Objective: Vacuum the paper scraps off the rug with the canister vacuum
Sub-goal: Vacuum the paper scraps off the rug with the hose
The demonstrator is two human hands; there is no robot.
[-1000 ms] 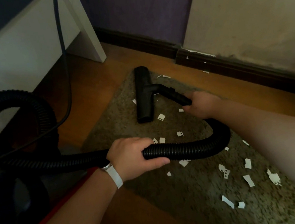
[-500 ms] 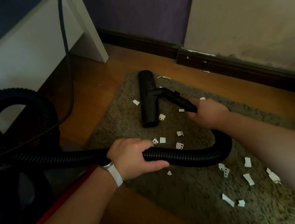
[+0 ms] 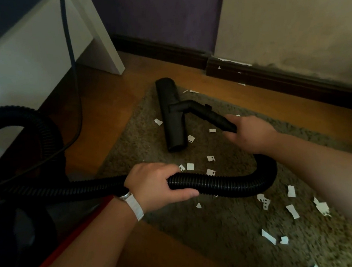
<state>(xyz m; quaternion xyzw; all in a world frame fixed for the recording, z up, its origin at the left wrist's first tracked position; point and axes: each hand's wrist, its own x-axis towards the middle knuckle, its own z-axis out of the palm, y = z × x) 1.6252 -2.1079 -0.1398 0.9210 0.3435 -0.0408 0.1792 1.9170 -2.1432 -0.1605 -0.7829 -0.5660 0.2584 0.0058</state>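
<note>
A black floor nozzle (image 3: 172,114) lies flat on the far corner of a brownish shag rug (image 3: 209,225). My right hand (image 3: 249,132) grips the black tube just behind the nozzle's neck. The ribbed black hose (image 3: 233,183) curves from under that hand back to the left, where my left hand (image 3: 157,184) holds it, fingers curled over the top. Several white paper scraps (image 3: 291,210) lie scattered on the rug, some right beside the nozzle, more at the lower right. The canister (image 3: 21,240) is a dark shape with a red edge at the lower left.
A white furniture leg (image 3: 102,40) stands at the upper left, with a dark power cord (image 3: 71,57) hanging past it. The hose loops (image 3: 22,124) at the left. A dark baseboard (image 3: 271,77) runs along the wall beyond the rug, with scraps by it. Wooden floor surrounds the rug.
The nozzle has slid a little to the right and nearer across the rug, my right hand with it. One scrap left of the nozzle is now uncovered. My left hand keeps its hold.
</note>
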